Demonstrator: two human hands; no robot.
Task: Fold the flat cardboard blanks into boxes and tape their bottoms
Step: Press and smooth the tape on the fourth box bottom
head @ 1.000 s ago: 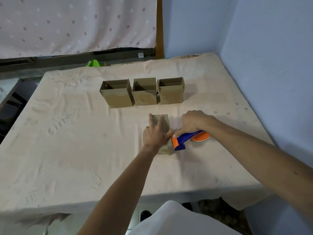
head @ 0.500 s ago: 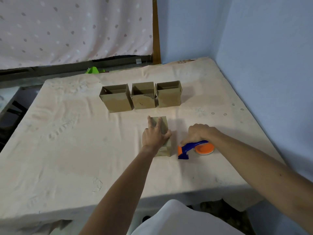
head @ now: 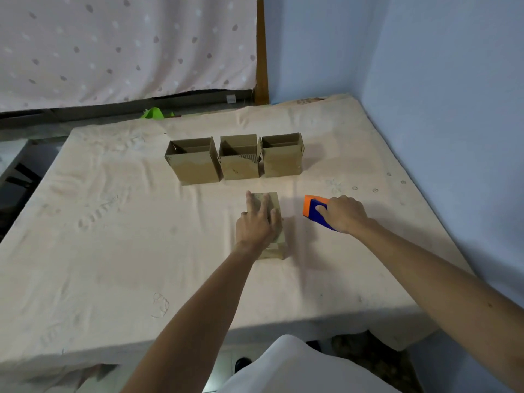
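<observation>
Moved toward bench's [head: 113,251] right edge, clear of box [head: 279,245]: tape dispenser [head: 313,212], gripped in curled fingers of right hand [head: 344,214]. Flat atop box: left hand [head: 256,225], fingers straight. Smooth taped seam firmly before releasing.

A pale cream cloth [head: 113,251] is covering the table and hanging over its near edge, wrinkled and showing faint printed marks, among them a small flower pattern [head: 334,185] towards the right side. Behind the table, a pinkish curtain [head: 113,46] with grey spots is hanging down to a dark ledge [head: 85,110]. A bright green object [head: 154,113] is peeking up just beyond the far edge of the cloth; what it is cannot be told. A brown wooden post [head: 262,52] is standing between the curtain and the light blue wall [head: 453,80], which is running along the table's right side.
</observation>
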